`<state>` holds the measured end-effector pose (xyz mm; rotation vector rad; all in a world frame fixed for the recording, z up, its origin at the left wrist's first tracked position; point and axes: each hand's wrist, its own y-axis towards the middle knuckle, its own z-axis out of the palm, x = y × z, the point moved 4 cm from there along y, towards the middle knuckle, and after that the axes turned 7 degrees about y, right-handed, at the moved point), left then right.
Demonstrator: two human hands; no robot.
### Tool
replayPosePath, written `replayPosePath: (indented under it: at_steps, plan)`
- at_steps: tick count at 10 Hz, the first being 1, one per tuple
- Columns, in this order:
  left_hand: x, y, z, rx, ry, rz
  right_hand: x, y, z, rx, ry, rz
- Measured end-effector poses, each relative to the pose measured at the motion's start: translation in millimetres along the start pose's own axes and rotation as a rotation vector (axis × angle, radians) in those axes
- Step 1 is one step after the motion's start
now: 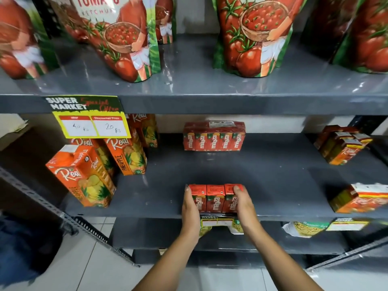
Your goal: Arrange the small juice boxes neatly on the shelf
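Red small juice boxes [215, 198], three in a row, stand upright at the front edge of the grey shelf [273, 175]. Left hand [190, 208] presses flat against the row's left end; right hand [243, 203] clasps its right end, so each grip squeezes the row. Behind the row, near the back wall, sits a shrink-wrapped pack [214, 136]. Left of it stand pineapple cartons [84, 175].

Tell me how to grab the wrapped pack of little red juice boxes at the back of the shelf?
Take the wrapped pack by its two short ends, one hand on each, reaching in from the front. It stands long side toward you with bare shelf on both sides, so fingers can slide around the ends. It looks too wide for one hand.
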<state>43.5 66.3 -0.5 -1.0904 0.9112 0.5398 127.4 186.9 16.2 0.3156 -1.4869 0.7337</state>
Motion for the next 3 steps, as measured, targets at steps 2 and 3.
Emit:
replayPosePath:
  at_steps: [2, 3]
  plan:
    - [-13.8, -18.2, 0.2, -0.076, 0.148, 0.064, 5.5, -5.5, 0.6, 0.046, -0.018, 0.016]
    - [-22.2, -35.9, -12.6, -0.328, 0.427, 0.314, 3.0, -12.7, -17.3, -0.075, -0.122, -0.082]
